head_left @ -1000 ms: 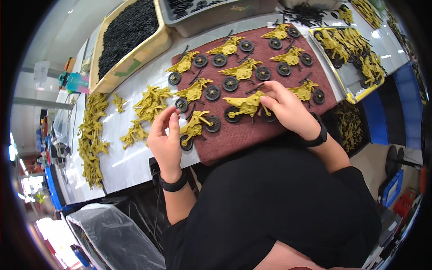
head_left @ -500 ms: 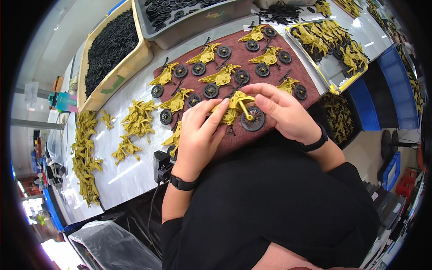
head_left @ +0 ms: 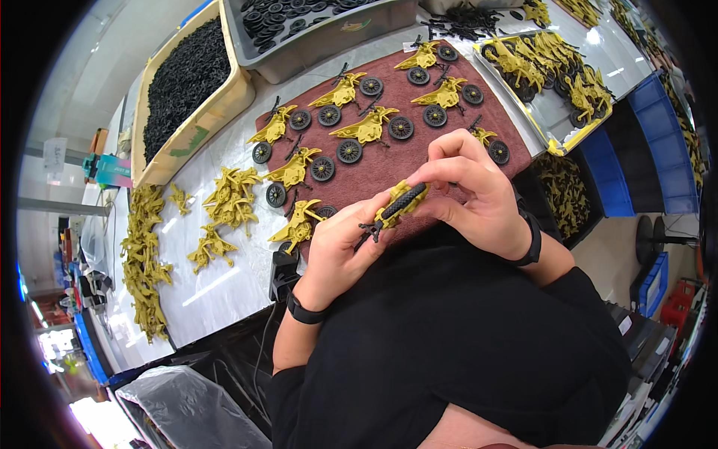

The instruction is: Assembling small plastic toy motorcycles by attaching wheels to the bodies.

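Observation:
Both hands hold one olive-yellow toy motorcycle body [head_left: 394,209] with a black wheel [head_left: 404,200] set in it, lifted off the mat near my chest. My left hand [head_left: 338,251] grips its lower end, where a small black part sticks out. My right hand [head_left: 475,191] pinches the wheel end from above. Behind them a dark red mat [head_left: 374,176] carries several more yellow bodies, each lying beside a black wheel [head_left: 348,151].
A beige bin of small black parts [head_left: 183,75] and a grey bin of black wheels [head_left: 314,30] stand at the back. Loose yellow bodies [head_left: 224,202] lie left of the mat. A yellow-rimmed tray of finished pieces [head_left: 553,78] sits right, blue crates below it.
Both hands have drawn the yellow body with its wheel off the mat toward my chest. The wheel now sits edge-on between the fingers.

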`<act>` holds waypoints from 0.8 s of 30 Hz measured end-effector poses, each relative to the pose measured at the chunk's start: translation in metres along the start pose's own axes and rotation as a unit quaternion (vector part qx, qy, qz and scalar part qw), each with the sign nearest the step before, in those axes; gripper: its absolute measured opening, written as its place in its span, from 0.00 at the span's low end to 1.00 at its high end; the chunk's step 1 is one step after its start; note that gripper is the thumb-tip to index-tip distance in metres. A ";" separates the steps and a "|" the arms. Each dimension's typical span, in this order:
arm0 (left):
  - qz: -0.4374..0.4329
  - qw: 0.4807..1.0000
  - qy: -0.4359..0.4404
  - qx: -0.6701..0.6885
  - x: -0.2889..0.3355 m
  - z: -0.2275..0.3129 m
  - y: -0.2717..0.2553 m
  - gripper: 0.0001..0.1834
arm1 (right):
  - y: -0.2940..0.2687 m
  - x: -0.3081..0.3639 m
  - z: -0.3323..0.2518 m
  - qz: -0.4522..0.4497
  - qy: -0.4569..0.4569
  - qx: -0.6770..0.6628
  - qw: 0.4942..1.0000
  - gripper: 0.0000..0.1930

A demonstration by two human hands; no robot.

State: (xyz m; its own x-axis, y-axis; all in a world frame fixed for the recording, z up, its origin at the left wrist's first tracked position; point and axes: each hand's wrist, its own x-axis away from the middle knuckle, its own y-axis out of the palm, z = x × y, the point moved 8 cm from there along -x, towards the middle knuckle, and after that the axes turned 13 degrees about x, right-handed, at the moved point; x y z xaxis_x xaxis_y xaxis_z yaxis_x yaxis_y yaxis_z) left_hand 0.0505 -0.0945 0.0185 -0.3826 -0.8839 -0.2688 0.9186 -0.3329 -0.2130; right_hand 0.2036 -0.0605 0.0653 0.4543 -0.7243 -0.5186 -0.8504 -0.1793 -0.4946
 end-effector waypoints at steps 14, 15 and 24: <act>0.040 0.980 0.130 -0.146 -0.001 0.034 0.003 0.34 | -0.001 0.008 -0.004 0.002 -0.059 -0.056 0.997 0.07; 0.041 0.979 0.136 -0.144 -0.001 0.035 0.003 0.34 | -0.001 0.008 -0.003 0.001 -0.057 -0.054 0.997 0.08; 0.026 0.981 0.112 -0.154 -0.003 0.025 0.001 0.31 | -0.007 0.002 -0.005 0.043 -0.049 -0.037 0.997 0.18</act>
State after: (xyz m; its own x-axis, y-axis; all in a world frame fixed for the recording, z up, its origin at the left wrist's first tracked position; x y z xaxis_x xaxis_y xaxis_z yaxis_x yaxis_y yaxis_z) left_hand 0.0554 -0.1003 0.0429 -0.3799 -0.7910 -0.4795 0.8772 -0.1435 -0.4583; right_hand 0.2088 -0.0646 0.0710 0.4002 -0.6710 -0.6242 -0.9026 -0.1706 -0.3952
